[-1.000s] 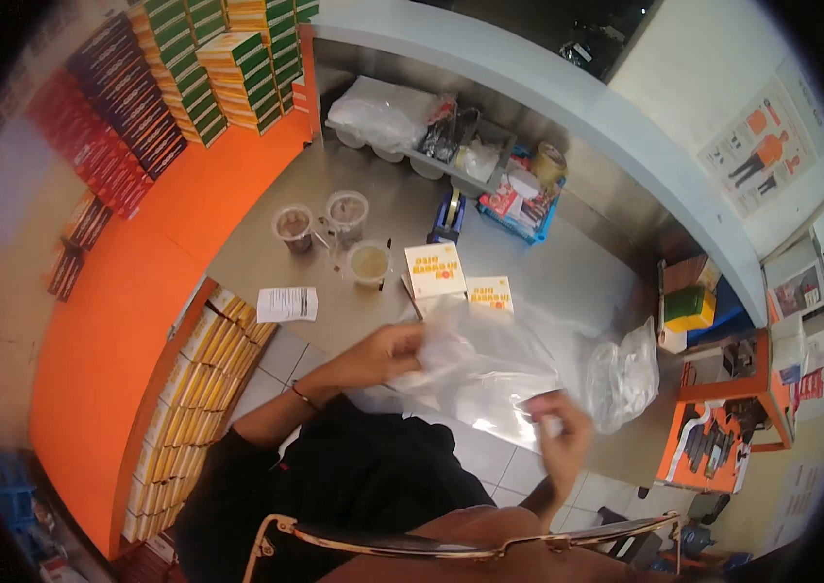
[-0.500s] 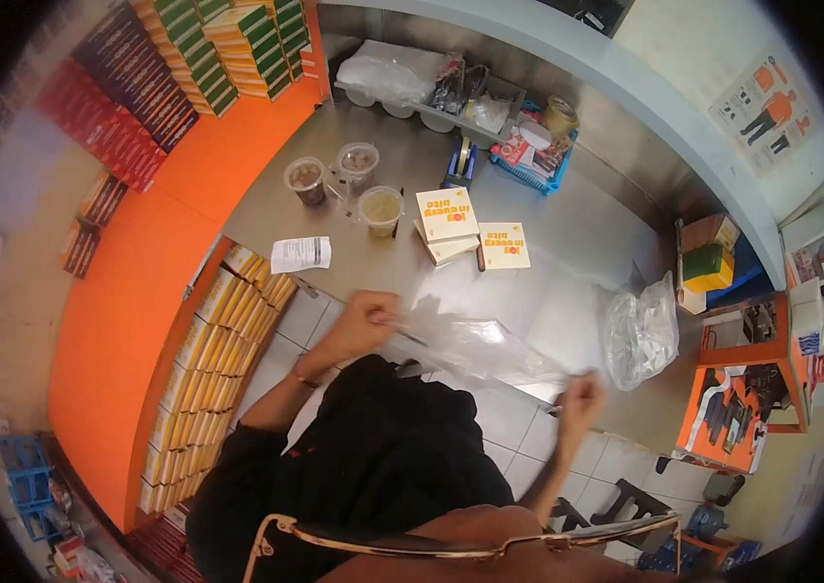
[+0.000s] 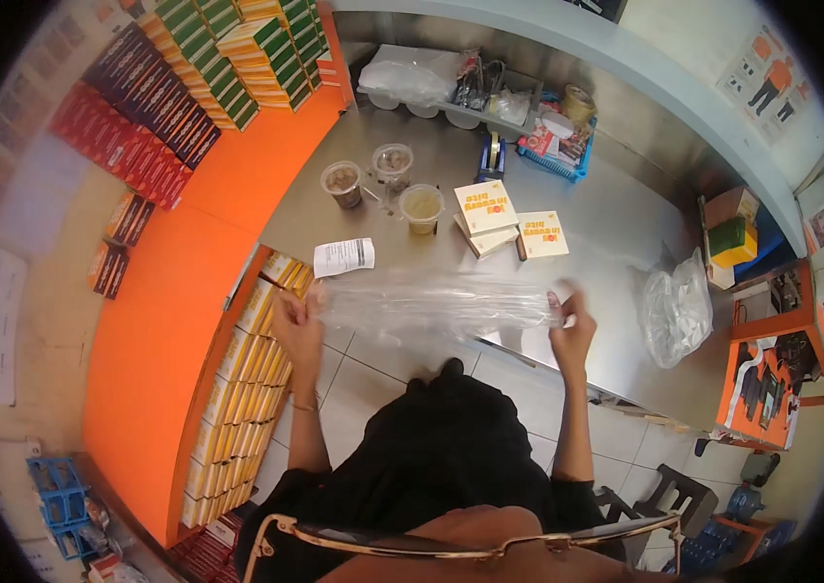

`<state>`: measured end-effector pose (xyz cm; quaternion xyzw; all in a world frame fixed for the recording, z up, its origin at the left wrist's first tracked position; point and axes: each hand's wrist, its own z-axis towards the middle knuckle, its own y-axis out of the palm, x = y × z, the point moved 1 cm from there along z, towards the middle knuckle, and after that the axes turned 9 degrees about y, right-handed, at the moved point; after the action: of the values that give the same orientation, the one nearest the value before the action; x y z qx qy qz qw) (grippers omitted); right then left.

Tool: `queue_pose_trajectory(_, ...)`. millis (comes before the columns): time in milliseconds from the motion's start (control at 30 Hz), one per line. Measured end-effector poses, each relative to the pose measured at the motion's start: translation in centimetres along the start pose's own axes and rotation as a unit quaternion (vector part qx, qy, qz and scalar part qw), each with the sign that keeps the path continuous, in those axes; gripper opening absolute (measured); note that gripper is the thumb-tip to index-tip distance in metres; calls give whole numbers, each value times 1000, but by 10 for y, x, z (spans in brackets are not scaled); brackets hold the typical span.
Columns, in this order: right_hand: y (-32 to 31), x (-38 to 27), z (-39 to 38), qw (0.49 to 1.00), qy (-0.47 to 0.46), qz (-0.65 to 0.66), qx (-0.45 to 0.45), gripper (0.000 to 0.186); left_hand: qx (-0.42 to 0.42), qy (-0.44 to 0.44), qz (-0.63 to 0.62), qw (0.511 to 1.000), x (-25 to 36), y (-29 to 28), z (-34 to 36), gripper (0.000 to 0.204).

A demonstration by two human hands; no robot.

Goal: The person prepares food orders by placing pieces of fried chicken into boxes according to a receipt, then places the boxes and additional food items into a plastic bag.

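Seen pinching opposite ends of a clear plastic bag point(image 3: 431, 301) over the worktop's point(image 3: 616, 311) near edge, fully closed fingers on left hand point(image 3: 299, 327) and right hand point(image 3: 573, 330). Advisable: pull evenly, clear of the paper slip point(image 3: 344, 257).

The left hand point(image 3: 299, 316) and right hand point(image 3: 569, 316) stretch a sheet of clear plastic point(image 3: 436, 301) above the near edge of the steel worktop point(image 3: 606, 311). A paper slip point(image 3: 344, 257) lies at its near left corner, plastic cups point(image 3: 394, 167) stand near the left edge, white boxes point(image 3: 486, 207) lie mid-surface, and crumpled plastic point(image 3: 676, 313) sits toward the right edge.
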<state>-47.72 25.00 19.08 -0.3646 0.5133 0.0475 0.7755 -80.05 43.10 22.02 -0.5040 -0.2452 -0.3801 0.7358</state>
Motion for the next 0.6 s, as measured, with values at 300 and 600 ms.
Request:
queue_pose_trajectory(300,47,76,126,953,166,175,-185,62,-175,24,-208,962,27,-2,-44,11)
queue_pose_trajectory(600,104,184,171,977,115,-96,-148,73,-429,170,82,883,66,81,-122,31)
